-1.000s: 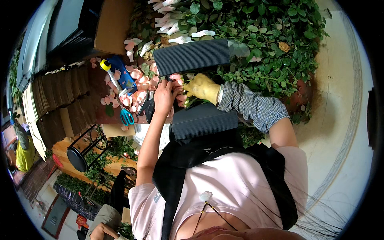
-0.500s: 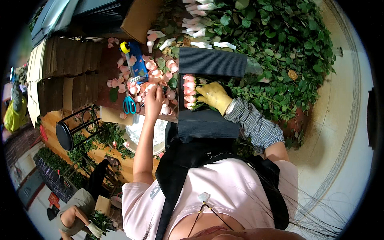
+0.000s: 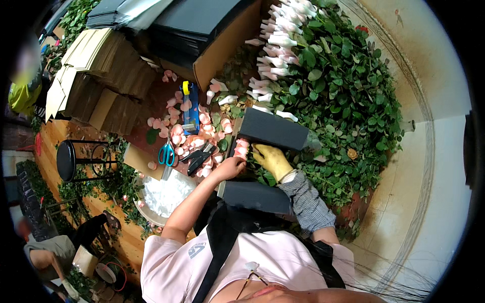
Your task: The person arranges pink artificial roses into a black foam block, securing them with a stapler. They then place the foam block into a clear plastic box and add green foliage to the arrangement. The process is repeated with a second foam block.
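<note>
A row of pink roses (image 3: 241,150) lies between two black corrugated sheets, the far flap (image 3: 274,129) and the near flap (image 3: 256,197). My bare left hand (image 3: 232,167) is at the near end of the row, its fingers curled against the rose heads; its fingertips are partly hidden. From the right, my right hand (image 3: 272,160), in a yellow glove, holds the roses just behind their heads, with the thumb out of sight. Left of my left hand, a black stapler-like tool (image 3: 201,158) rests among loose pink petals (image 3: 177,136).
Turquoise scissors (image 3: 166,154) and a blue tape dispenser (image 3: 191,115) lie on the table. White-wrapped roses (image 3: 283,40) with leafy stems are heaped at the far right. Cardboard stacks (image 3: 111,76) stand left. A tub of white pieces (image 3: 166,194) and a black stool (image 3: 65,160) are below.
My left hand has moved right from the petals to the roses, leaving the black tool in plain sight. My gloved fingers have drawn together behind the rose heads. The whole view has shifted.
</note>
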Demonstrator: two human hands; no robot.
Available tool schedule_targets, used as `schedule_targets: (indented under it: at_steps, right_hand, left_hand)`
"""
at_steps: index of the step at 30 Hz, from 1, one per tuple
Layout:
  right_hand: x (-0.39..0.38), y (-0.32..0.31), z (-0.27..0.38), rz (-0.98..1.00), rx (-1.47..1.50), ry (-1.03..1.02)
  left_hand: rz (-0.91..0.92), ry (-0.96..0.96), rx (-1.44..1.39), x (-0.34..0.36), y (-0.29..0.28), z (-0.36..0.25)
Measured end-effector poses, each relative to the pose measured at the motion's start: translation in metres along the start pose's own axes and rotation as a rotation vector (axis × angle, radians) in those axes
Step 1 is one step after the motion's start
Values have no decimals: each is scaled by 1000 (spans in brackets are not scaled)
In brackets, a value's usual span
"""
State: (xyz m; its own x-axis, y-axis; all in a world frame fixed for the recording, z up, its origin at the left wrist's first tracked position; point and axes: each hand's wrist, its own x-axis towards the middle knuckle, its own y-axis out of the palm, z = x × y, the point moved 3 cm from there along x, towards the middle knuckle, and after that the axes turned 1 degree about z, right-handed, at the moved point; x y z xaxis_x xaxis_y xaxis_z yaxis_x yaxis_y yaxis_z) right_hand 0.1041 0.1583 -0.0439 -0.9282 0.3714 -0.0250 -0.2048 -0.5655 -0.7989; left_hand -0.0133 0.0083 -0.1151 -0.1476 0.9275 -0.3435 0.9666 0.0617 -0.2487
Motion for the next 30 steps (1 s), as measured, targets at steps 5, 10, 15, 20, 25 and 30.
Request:
schedule_targets:
  at_steps: [5, 10, 15, 20, 25, 30]
  right_hand:
    - [-4, 21, -9, -22, -111, 29]
    - [41, -78, 90, 420, 258, -28]
    - [185, -162, 182, -367, 183, -454]
    - [337, -172, 196, -718, -320, -111]
    - [347, -146, 102, -343, 678, 379]
    - [174, -191, 140, -356, 391, 120]
  left_hand:
    - [25, 25, 80, 2, 1, -2]
    - [-43, 93, 57, 5, 11, 6]
    - [38, -38, 53, 3, 7, 7]
    - [16, 109, 145, 11, 5, 11]
    - [34, 81, 122, 7, 6, 5]
    - [47, 52, 108, 3, 4, 5]
